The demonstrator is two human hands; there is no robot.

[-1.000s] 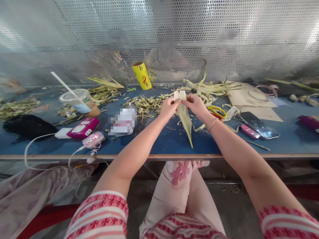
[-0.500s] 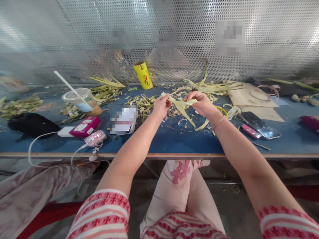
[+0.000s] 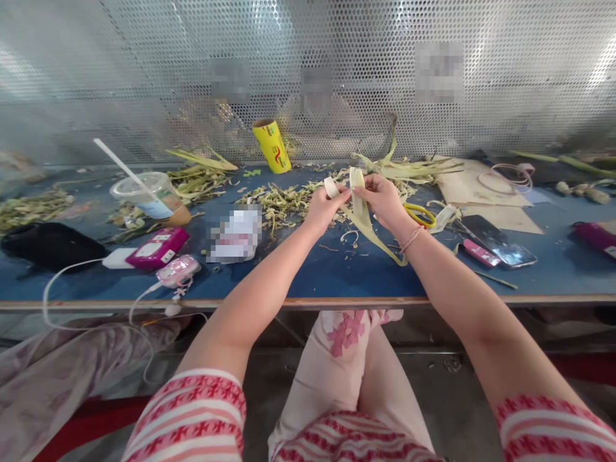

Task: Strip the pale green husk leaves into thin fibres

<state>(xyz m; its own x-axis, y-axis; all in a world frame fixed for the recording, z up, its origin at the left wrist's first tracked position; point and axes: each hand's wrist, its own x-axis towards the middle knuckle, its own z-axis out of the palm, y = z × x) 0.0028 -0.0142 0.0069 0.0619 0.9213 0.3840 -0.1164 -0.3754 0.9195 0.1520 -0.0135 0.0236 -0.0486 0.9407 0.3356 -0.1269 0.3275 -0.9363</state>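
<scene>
Long pale yellow-green plant strips (image 3: 360, 212) are held between my two hands above the blue table. My left hand (image 3: 326, 206) pinches a strip whose pale end curls up over the fingers. Close beside it, my right hand (image 3: 384, 197) pinches a wider strip that stands up at the fingertips, and a long tail hangs down to the right onto the table. Behind and beneath the hands lies a pile of plant scraps (image 3: 283, 200). Scissors with yellow handles (image 3: 423, 217) lie just right of my right wrist.
A yellow tube (image 3: 272, 146) stands tilted near the perforated metal wall (image 3: 366, 38). To the left are a plastic cup with a straw (image 3: 156, 199), a magenta box (image 3: 158, 249) and a black pouch (image 3: 52, 247). Phones (image 3: 495, 240) and brown paper (image 3: 481, 189) lie right. Someone's patterned trouser leg shows lower left.
The strip between my hands has turned; its wide part now stands upright at my right fingertips, and a pale end curls above my left. The view has shifted slightly, uncovering more of the yellow handles.
</scene>
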